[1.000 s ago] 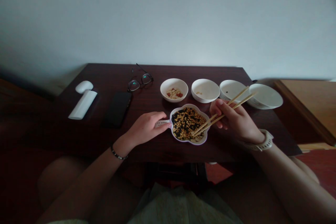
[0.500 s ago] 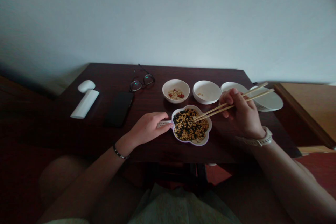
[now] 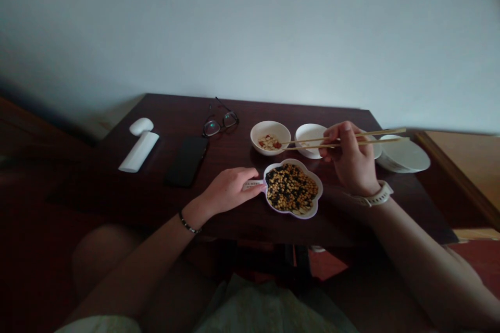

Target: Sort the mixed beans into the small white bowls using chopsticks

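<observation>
- Right hand (image 3: 349, 158) clamped on pale wooden chopsticks (image 3: 307, 146), tips at round white bowl (image 3: 270, 129), near frame centre.
- Left hand (image 3: 234, 187) pinching handle (image 3: 253, 184) of white flower-shaped dish (image 3: 321, 187), lower right of centre.
- Best: tips together, dish steady.

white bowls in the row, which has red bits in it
The leftmost bowl, nearest the glasses: red bits lie among pale slices. The second bowl shows only pale bits; the third, mostly behind the right hand, and the fourth show no red.

Cannot see most of third bowl (image 3: 377, 150) behind right hand (image 3: 351, 158); cannot read tiny print on handle (image 3: 250, 184); lose right forearm (image 3: 425, 265) at frame edge.
</observation>
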Demonstrator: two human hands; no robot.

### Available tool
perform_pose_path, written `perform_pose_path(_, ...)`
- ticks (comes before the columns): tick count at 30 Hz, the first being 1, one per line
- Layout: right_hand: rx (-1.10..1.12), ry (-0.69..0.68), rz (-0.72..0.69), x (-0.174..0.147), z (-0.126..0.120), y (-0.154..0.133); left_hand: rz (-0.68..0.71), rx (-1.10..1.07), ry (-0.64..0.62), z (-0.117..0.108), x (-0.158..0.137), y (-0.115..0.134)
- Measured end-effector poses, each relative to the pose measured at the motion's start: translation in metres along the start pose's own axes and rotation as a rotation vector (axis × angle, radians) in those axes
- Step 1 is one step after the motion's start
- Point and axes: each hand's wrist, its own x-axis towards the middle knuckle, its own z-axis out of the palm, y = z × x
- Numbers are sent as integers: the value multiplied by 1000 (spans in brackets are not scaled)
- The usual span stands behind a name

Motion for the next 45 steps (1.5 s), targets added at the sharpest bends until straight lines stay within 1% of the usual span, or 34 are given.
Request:
perform_pose_path(3, 5, 17, 27, -10, -13, -2, 4, 3, 7, 1, 0, -2)
perform_pose_path(5, -12, 10, 70, -19, -21, -1, 6, 4, 11, 2, 0, -3)
perform_pose_path(9, -44, -66, 174, -35, -31, 5, 1, -5, 7, 2, 1, -3)
perform_pose_path(11, -50, -103, 194, -39, -32, 8, -10, -14, 5, 1, 2, -1)
perform_pose_path(17, -60, -156, 174, -37, -28, 13, -31, -30, -1, -1, 4, 2)
perform_pose_path(23, -81, -142, 166, -37, -26, 16, -25, -34, 4, -1, 4, 1)
perform_pose_path(27, -54, -118, 165, -37, -26, 16, -21, -31, 9, 0, 3, 0)
perform_pose_path(38, -80, -144, 194, -36, -31, 16, -41, -41, -8, 0, 3, 1)
perform_pose_path(45, -97, -102, 181, -38, -28, 13, -45, -34, -21, 0, 3, 0)
